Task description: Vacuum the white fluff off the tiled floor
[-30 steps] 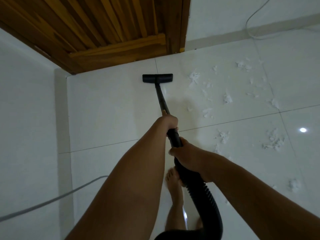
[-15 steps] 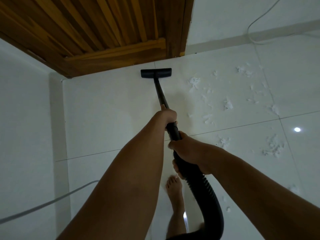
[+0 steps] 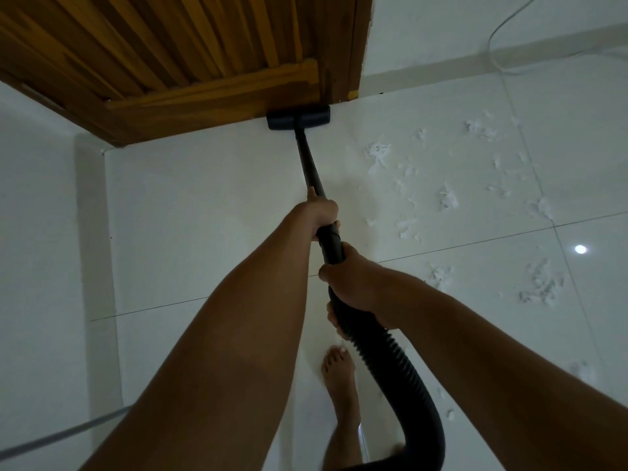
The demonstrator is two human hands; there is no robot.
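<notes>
At the top centre of the frame, the black floor nozzle (image 3: 298, 117) lies flat on the white tiled floor (image 3: 204, 212), its far edge touching the bottom of the wooden door (image 3: 170, 49). A rigid black wand (image 3: 309, 161) runs from the nozzle down toward mid-frame, where the left hand (image 3: 321, 212) has its fingers wrapped tight around the wand. Just below it, the right hand (image 3: 353, 283) is clamped on the thicker handle where the ribbed hose (image 3: 401, 375) begins; the hose curves away to the bottom edge. A bare foot (image 3: 339, 379) stands beside the hose.

The white fluff (image 3: 377, 156) lies in scattered tufts across the right half of the frame, from upper right down to a clump at mid-right (image 3: 542, 287), well apart from the nozzle. The tiles on the left, along the line of the wand, show no fluff. Judged from this, one lane at most is clean and most of the job remains: the whole right-hand scatter is yet to be covered.
</notes>
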